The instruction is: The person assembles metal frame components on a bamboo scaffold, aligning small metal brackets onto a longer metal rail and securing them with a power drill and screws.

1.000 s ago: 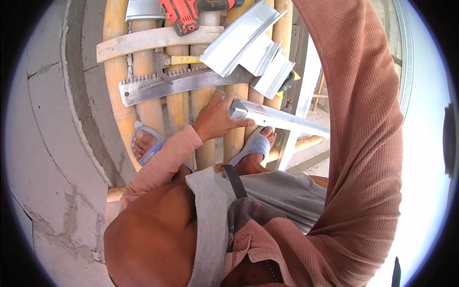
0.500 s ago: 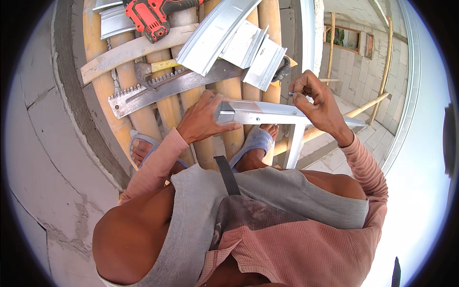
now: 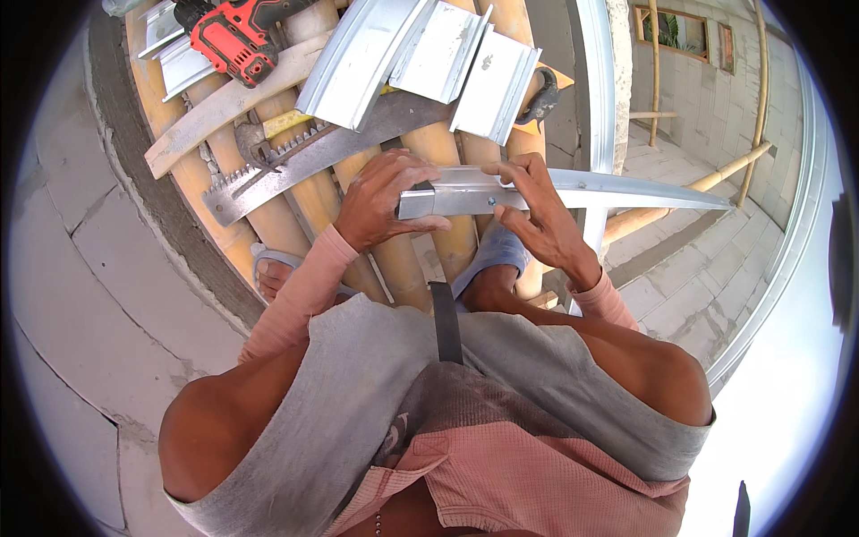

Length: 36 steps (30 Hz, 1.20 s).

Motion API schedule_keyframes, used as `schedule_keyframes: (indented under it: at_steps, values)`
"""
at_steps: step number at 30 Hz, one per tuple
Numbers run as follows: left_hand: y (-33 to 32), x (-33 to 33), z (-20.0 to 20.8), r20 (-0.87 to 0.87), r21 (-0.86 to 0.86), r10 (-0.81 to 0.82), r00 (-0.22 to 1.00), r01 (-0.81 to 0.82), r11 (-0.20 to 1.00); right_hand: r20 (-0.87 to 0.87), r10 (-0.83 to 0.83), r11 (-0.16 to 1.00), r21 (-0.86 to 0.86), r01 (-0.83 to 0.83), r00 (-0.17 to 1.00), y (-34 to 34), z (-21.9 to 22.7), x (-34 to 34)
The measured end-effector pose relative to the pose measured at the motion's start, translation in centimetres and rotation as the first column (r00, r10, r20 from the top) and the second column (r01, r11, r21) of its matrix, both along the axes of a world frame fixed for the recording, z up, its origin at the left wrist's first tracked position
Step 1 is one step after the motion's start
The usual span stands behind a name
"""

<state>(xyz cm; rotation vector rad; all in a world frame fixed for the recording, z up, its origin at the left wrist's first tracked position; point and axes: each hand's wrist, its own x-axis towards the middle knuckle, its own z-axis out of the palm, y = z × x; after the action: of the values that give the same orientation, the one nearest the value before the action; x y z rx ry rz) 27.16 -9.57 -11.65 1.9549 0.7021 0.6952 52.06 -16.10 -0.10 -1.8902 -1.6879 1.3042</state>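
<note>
- While the left hand [image 3: 380, 199] grips the near end of a long silver metal channel [image 3: 582, 190], its fingers curl over the far edge and its thumb lies along the near edge.
- The right hand [image 3: 546, 224] is on the same channel, just right of the left one; its forefinger reaches to the far edge and its thumb is beside a small metal screw [image 3: 491, 202] in the face. Whether these fingers press firmly or only touch, I cannot tell.
- The channel lies crosswise in front of the knees, above the blue-grey sandal [image 3: 499, 255] on the right foot, its tapering end pointing right.
- Beyond the hands, a platform of round tan bamboo poles [image 3: 438, 148] bears a toothed grey steel saw blade [image 3: 331, 152], near the left hand.
- Beside that blade rests a claw hammer with a dark metal head [image 3: 253, 145] and yellow handle, partly covered.
- Three short silver channel offcuts [image 3: 440, 54] overlap the blade and handle.
- A pale, flat wooden strip [image 3: 224, 112] lies farther left, with a red and black cordless power tool [image 3: 234, 43] just beyond it.
- Past the platform's right side runs a long silver metal strip [image 3: 604, 89].
</note>
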Motion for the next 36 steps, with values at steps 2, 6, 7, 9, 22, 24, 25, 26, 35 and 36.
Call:
schedule_keyframes:
  at_steps: [2, 6, 7, 9, 22, 24, 25, 26, 35, 36]
  values:
    - [-0.3, 0.0, -0.5, 0.048, -0.097, 0.001, 0.999, 0.003, 0.995, 0.200, 0.273, 0.958, 0.036, -0.285, 0.941, 0.8, 0.3, -0.1]
    - [-1.0, 0.4, -1.4, 0.083, -0.096, 0.031, 0.996, -0.023, 0.995, 0.329, 0.396, 0.882, 0.126, -0.455, 0.857, 0.6, -1.9, -0.5]
    - [-1.0, 0.7, -1.5, 0.090, -0.079, 0.055, 0.994, -0.048, 0.996, 0.351, 0.386, 0.896, 0.080, -0.438, 0.853, 0.3, -2.5, -0.6]
    - [-1.2, 1.0, -1.8, 0.097, -0.063, 0.079, 0.992, -0.073, 0.995, 0.371, 0.378, 0.907, 0.033, -0.419, 0.848, 0.1, -3.4, -0.8]
    - [-1.2, 1.1, -2.5, 0.079, -0.060, 0.146, 0.986, -0.142, 0.988, 0.357, 0.320, 0.913, 0.132, -0.387, 0.877, 1.7, -3.8, -1.5]
    - [-1.1, 0.6, -1.8, 0.066, -0.068, 0.126, 0.990, -0.121, 0.990, 0.352, 0.322, 0.913, 0.132, -0.387, 0.879, 1.6, -3.6, -1.4]
    - [-0.7, 0.3, -0.9, 0.077, -0.134, 0.081, 0.994, -0.070, 0.989, 0.361, 0.322, 0.915, 0.118, -0.385, 0.875, 1.5, -3.5, -1.3]
    - [-0.5, 0.1, -0.3, 0.092, -0.199, 0.036, 0.995, -0.017, 0.980, 0.370, 0.322, 0.918, 0.104, -0.383, 0.871, 1.4, -3.5, -1.1]
    - [0.2, -0.9, -0.7, 0.103, -0.316, -0.057, 0.993, 0.087, 0.945, 0.374, 0.317, 0.912, 0.131, -0.388, 0.871, 2.2, -3.3, -1.9]
    - [0.5, -0.7, -1.1, 0.095, -0.291, -0.038, 0.995, 0.065, 0.954, 0.364, 0.312, 0.912, 0.144, -0.384, 0.878, 2.3, -3.6, -1.7]
